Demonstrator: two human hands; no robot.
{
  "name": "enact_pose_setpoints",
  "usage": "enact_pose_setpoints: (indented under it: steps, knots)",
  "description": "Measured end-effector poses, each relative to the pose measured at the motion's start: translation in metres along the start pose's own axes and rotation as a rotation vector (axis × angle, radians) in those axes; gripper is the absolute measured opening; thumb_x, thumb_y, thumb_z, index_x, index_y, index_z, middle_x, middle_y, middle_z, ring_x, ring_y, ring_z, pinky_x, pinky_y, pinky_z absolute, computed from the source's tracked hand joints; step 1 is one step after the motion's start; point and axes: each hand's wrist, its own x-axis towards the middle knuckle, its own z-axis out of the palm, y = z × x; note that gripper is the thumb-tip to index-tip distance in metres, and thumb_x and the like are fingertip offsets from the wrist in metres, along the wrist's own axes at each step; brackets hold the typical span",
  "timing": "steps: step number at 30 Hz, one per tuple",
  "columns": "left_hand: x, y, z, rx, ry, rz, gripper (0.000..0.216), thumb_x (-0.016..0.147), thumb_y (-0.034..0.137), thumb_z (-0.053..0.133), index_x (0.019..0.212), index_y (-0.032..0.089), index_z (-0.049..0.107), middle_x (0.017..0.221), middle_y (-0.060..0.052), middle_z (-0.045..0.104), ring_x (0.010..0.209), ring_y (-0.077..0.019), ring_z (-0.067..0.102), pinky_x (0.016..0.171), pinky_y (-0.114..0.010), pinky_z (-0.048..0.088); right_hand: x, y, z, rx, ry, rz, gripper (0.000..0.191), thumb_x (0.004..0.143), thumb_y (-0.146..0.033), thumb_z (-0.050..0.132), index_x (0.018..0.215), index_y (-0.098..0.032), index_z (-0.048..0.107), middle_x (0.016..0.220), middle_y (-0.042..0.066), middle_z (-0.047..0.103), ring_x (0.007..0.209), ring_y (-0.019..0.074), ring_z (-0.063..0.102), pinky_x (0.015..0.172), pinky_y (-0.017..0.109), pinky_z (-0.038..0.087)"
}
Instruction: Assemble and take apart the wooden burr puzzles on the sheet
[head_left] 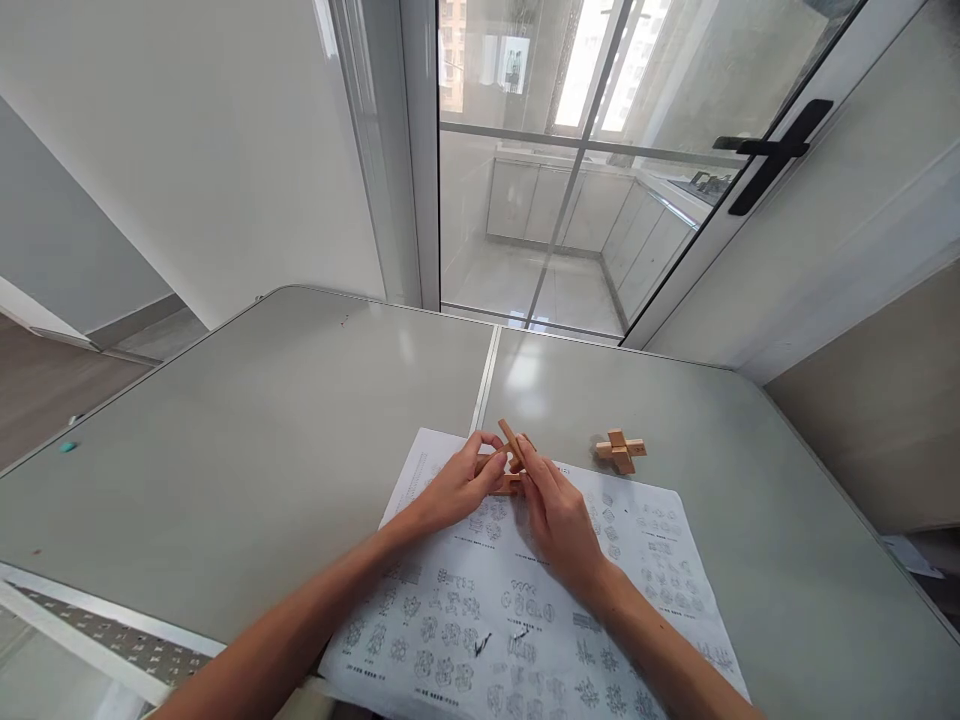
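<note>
Both my hands meet over a printed instruction sheet point(525, 610) on the grey table point(262, 450). My left hand point(457, 488) pinches a cluster of wooden puzzle sticks point(512, 462) from the left. From the right, my right hand point(555, 515) grips the same wooden pieces, one stick poking up and back between the fingers. A second, assembled wooden cross puzzle point(621, 451) lies on the table just past the sheet's far right corner, apart from both hands.
A seam point(486, 375) runs down the table's middle. A small teal object point(68, 447) lies near the left edge. Behind the table stand a glass sliding door point(555, 180) with a black handle point(772, 150) and a white wall.
</note>
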Motion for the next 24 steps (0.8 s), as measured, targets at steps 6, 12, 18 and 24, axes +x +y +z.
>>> enact_pose_setpoints:
  steps: [6,12,18,24]
  knots:
    - [-0.0003,0.0090,0.0006,-0.147,-0.107,-0.029,0.050,0.098,0.066,0.056,0.118,0.022,0.045,0.078,0.006,0.045,0.059,-0.0093,0.033,0.052,-0.024,0.024,0.0002,-0.0011,-0.0002,0.011,0.151,0.136,0.051,0.112,-0.020,0.039,0.161,-0.030,0.042,0.112,0.011,0.071,0.095,0.0221,0.070,0.079,0.039,0.064]
    - [0.0012,0.0059,-0.0004,-0.134,-0.146,-0.005,0.046,0.100,0.066,0.053,0.096,0.020,0.045,0.077,0.005,0.047,0.058,-0.0078,0.032,0.052,-0.025,0.025,0.0000,0.0002,-0.0015,0.027,0.136,0.100,0.054,0.112,-0.019,0.038,0.164,-0.032,0.038,0.112,0.010,0.068,0.093,0.0212,0.068,0.077,0.038,0.064]
    - [0.0024,0.0027,-0.0025,-0.147,-0.124,0.001,0.045,0.100,0.065,0.055,0.099,0.022,0.042,0.076,0.005,0.047,0.063,-0.0096,0.038,0.053,-0.024,0.023,-0.0014,0.0037,-0.0024,0.022,0.114,0.043,0.059,0.110,-0.015,0.039,0.166,-0.033,0.034,0.110,0.008,0.066,0.090,0.0205,0.067,0.080,0.038,0.063]
    - [0.0022,0.0038,-0.0026,-0.142,-0.126,0.004,0.045,0.100,0.065,0.054,0.099,0.022,0.040,0.076,0.005,0.045,0.067,-0.0109,0.040,0.055,-0.025,0.025,-0.0014,0.0025,-0.0046,0.007,0.094,0.032,0.059,0.110,-0.015,0.039,0.166,-0.032,0.033,0.108,0.008,0.067,0.087,0.0211,0.067,0.081,0.040,0.062]
